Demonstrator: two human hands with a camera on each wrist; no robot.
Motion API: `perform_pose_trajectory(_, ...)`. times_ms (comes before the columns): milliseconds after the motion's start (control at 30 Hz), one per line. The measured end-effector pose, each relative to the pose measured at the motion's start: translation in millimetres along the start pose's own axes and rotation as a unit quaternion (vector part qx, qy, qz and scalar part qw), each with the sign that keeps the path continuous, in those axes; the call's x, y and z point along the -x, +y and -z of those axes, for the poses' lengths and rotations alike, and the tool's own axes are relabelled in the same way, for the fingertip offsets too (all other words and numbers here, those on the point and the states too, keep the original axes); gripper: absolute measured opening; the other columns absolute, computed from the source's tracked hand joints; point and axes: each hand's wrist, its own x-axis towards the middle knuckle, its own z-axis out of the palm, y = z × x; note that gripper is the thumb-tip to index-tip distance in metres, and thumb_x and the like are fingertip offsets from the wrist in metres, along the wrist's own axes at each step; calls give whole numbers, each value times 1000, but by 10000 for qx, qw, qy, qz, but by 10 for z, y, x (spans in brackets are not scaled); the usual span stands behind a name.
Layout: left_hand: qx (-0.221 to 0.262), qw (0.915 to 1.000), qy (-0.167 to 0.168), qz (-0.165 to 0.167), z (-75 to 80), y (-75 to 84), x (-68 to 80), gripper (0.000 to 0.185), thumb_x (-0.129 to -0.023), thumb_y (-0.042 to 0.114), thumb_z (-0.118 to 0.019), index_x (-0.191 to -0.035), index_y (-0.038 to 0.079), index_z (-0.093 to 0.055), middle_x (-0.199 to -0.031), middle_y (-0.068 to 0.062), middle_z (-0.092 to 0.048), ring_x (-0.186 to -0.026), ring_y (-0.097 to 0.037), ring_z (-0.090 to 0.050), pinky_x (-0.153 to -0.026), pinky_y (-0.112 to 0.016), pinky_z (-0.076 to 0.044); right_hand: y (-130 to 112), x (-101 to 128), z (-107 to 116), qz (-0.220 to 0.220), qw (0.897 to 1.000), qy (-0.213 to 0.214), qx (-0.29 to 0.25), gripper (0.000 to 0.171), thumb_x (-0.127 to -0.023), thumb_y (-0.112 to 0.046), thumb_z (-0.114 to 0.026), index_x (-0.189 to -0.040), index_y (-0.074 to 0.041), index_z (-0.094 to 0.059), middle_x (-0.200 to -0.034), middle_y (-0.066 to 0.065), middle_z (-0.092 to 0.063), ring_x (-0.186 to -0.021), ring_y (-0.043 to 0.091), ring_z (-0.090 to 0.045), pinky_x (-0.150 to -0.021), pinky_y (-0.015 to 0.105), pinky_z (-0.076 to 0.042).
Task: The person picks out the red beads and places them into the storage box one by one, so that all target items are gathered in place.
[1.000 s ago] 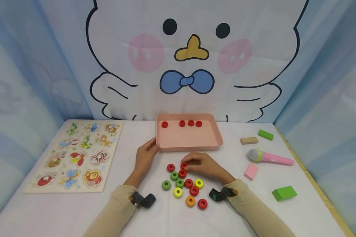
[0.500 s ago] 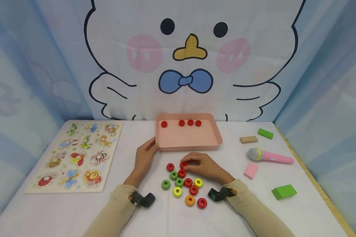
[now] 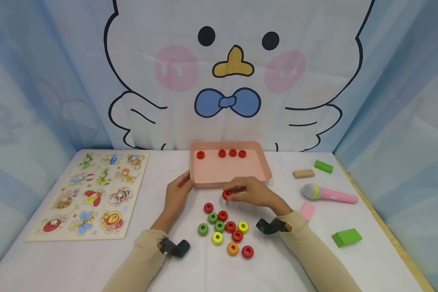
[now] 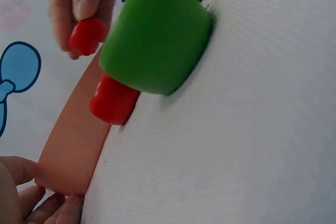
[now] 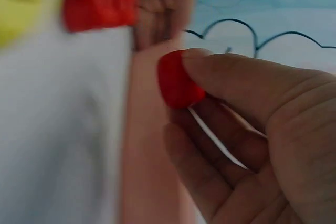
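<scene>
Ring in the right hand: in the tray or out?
Out. In the head view, the right hand pinches the ring just short of the tray, on its near side.

Seemingly cloth-covered table (image 3: 204,275): tray (image 3: 230,170), beads (image 3: 230,231)

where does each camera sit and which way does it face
Head: on the head, facing forward and down over the pink tray; left hand, right hand, sleeves show.
Left wrist: on that wrist, facing the tray's outer wall past a green bead; left hand below, right hand above.
Right wrist: on that wrist, facing the held red bead; right hand close, left hand beyond.
Both wrist views share the tray and that red bead.
</scene>
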Motion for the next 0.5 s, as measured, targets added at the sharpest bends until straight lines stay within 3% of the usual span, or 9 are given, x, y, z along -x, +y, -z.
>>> perform_pose_trajectory(100,38,10000,62,-10,19,0,-6,44,-94,16,-64,-137,8,-59,-132,-7,-61,-121,-18,-55,-100,-30,-48,-68,-278,202,-119,9997,60,195,32,-90,-18,-73,-120,-8,-71,-108,-5,-69,-98,16,-60,-86,29,-55)
perform_pose_trajectory(233,47,10000,66,2,17,-32,-28,43,-95,17,-63,-137,8,-59,-133,-7,-61,-121,-18,-55,-99,-31,-49,-30,-700,378,-713,9970,272,86,30,-91,-22,-72,-120,-13,-72,-107,-4,-69,-100,18,-58,-87,31,-55)
perform_pose_trajectory(367,29,10000,56,-43,1,-58,-31,42,-96,17,-63,-137,9,-59,-132,-5,-61,-120,-17,-56,-98,-30,-49,108,-1080,416,-1326,9897,353,-413,29,-93,-25,-69,-121,-16,-71,-110,-3,-68,-104,20,-59,-93,35,-53)
perform_pose_trajectory(500,100,9998,74,-147,-7,-59,-3,42,-95,15,-63,-136,7,-60,-131,-8,-62,-120,-19,-57,-98,-31,-50,216,-1379,379,-1583,9844,526,-554,28,-94,-19,-68,-121,-12,-71,-110,2,-67,-100,26,-58,-92,37,-54)
